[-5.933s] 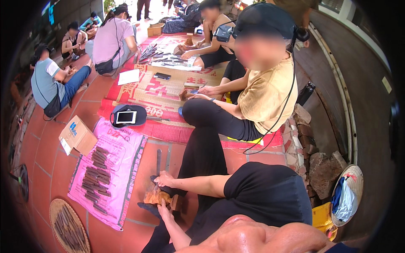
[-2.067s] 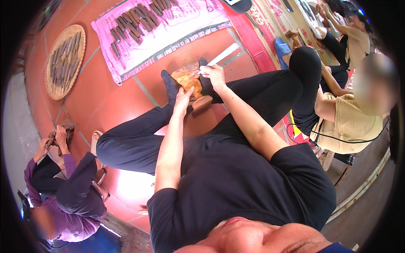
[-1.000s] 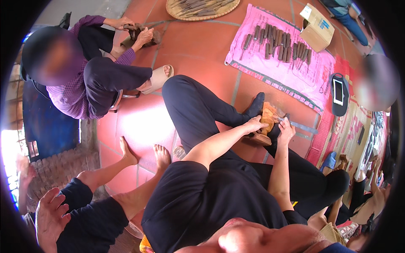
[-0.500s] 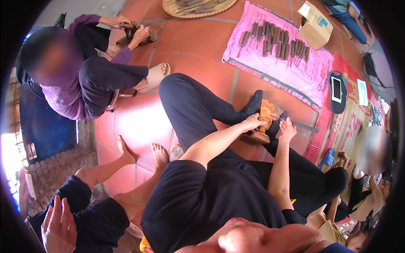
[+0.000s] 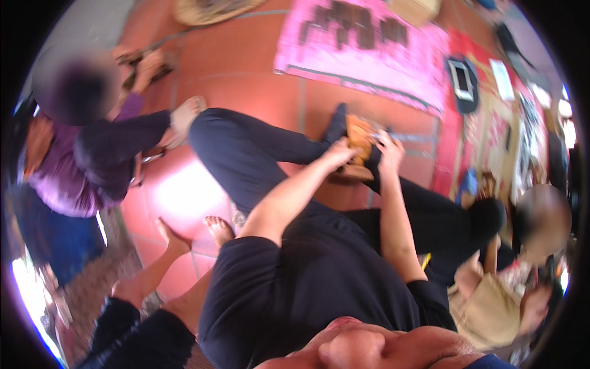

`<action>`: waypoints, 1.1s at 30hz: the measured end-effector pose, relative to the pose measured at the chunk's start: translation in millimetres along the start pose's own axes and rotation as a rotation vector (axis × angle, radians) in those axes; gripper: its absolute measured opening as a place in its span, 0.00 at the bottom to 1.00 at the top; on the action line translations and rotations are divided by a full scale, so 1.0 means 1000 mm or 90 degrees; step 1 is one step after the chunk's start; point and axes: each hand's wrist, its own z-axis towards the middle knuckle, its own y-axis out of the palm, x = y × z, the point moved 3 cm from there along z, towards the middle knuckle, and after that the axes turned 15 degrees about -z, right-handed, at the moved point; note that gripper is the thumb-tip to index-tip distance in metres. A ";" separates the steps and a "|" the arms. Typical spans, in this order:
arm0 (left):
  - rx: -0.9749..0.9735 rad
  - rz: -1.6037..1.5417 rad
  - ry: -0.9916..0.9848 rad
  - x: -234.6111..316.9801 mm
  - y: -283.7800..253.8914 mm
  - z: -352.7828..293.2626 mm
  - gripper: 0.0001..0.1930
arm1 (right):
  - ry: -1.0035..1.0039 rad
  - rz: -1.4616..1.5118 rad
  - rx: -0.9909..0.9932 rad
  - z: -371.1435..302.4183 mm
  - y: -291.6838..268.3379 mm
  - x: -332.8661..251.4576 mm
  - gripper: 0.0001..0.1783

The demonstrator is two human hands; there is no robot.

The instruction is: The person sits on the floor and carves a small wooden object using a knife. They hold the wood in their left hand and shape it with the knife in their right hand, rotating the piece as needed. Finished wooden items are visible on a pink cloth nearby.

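An orange-brown wooden carving (image 5: 359, 136) on a flat wooden base (image 5: 353, 173) stands upright between my feet, close to my dark-socked foot (image 5: 335, 125). My left hand (image 5: 340, 154) is closed on the carving's left side, fingers against the wood. At its upper right my right hand (image 5: 389, 149) has its fingers bent together beside the carving. A small pale thing seems to show at those fingertips, but blur hides what it is. The carving's surface detail is smeared too.
Several dark-handled tools (image 5: 362, 27) lie on a pink sack (image 5: 369, 71) ahead, near a cardboard box (image 5: 415, 8). A cap (image 5: 470, 89) with a phone on it lies at right. A person in purple (image 5: 74, 184) sits at left; bare feet (image 5: 218, 229) are beside my leg.
The whole view has swung, so surroundings sit further left and higher. My right hand's fingers were more spread and further from the carving; now they are bent close to its upper part.
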 end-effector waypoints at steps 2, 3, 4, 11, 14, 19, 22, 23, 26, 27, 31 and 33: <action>0.024 0.029 -0.044 -0.004 -0.004 0.005 0.23 | 0.024 -0.037 0.001 0.002 0.002 -0.002 0.12; 0.029 0.005 -0.050 -0.006 -0.005 0.005 0.24 | 0.035 0.030 0.028 0.002 0.001 -0.006 0.10; 0.015 -0.046 -0.050 -0.001 0.002 0.001 0.24 | 0.056 0.056 0.072 0.012 -0.010 0.002 0.09; -0.004 -0.217 -0.091 0.005 0.008 0.004 0.26 | 0.039 0.088 0.089 -0.002 -0.017 -0.016 0.09; 0.006 -0.288 0.033 0.000 0.009 0.008 0.28 | 0.007 0.037 0.054 -0.003 -0.012 -0.021 0.09; 0.054 -0.107 0.125 0.041 0.008 -0.006 0.29 | 0.020 0.072 0.020 -0.005 -0.011 -0.018 0.09; 0.118 -0.010 0.168 0.048 0.010 -0.012 0.33 | 0.037 0.101 0.010 -0.006 -0.009 -0.019 0.10; 0.142 0.040 0.174 0.044 0.008 -0.010 0.35 | 0.043 0.108 0.003 -0.006 -0.009 -0.020 0.10; 0.167 0.170 0.144 0.039 0.007 -0.009 0.40 | 0.044 0.108 -0.013 -0.006 -0.008 -0.020 0.11; 0.167 0.210 0.126 0.038 0.008 -0.009 0.42 | 0.054 0.115 -0.014 -0.006 -0.008 -0.019 0.10; 0.117 0.233 0.072 0.035 0.014 -0.015 0.45 | 0.076 0.125 -0.012 -0.009 -0.007 -0.021 0.08; 0.081 0.210 0.069 0.034 0.013 -0.018 0.47 | 0.075 0.127 -0.009 -0.010 -0.006 -0.025 0.09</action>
